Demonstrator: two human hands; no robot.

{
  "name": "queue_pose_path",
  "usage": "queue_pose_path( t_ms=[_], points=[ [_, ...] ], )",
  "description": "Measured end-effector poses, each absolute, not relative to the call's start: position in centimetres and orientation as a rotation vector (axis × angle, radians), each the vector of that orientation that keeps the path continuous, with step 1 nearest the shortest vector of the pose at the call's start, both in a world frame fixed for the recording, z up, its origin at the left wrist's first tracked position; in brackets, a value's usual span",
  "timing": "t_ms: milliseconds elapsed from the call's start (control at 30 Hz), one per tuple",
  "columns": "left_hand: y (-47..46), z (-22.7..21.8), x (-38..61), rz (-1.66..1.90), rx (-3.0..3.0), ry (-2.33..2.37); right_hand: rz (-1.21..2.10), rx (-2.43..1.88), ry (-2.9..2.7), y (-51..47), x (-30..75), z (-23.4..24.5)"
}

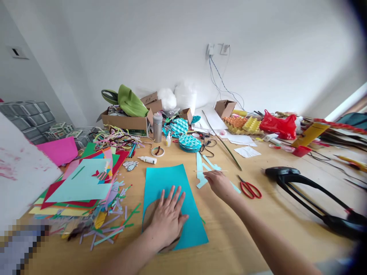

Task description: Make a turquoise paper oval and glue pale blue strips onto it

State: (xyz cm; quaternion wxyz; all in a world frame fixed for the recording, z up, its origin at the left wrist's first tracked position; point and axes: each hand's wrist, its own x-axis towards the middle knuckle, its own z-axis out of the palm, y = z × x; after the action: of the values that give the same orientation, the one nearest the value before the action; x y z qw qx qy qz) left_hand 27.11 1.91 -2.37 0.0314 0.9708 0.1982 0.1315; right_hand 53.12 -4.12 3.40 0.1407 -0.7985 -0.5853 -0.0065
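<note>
My left hand lies flat, fingers spread, on a brown cardboard disc. The disc rests on a bright blue sheet of paper and is partly hidden under the hand. Farther right, my right hand is closed at a thin, pale wooden stick, just above the table; the fingertips are partly hidden. Around that hand lie light blue paper strips. Red-handled scissors rest to its right.
A stack of coloured paper and many paper scraps cover the left side. Behind the blue sheet are a glue bottle, a tape roll and teal discs. A black-framed object lies at right.
</note>
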Motion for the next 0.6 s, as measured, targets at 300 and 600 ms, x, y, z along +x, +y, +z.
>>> queue_pose_path(
  t_ms=[300, 600],
  points=[
    [2.0, -3.5, 26.8, 0.473, 3.049, 0.552, 0.060, -2.797, -1.477, -5.1, 61.8, 2.3],
    [2.5, -3.9, 26.8, 0.569, 3.169, 0.550, 0.049, -2.880, -1.367, -5.0, 57.2, 1.3]
  ],
)
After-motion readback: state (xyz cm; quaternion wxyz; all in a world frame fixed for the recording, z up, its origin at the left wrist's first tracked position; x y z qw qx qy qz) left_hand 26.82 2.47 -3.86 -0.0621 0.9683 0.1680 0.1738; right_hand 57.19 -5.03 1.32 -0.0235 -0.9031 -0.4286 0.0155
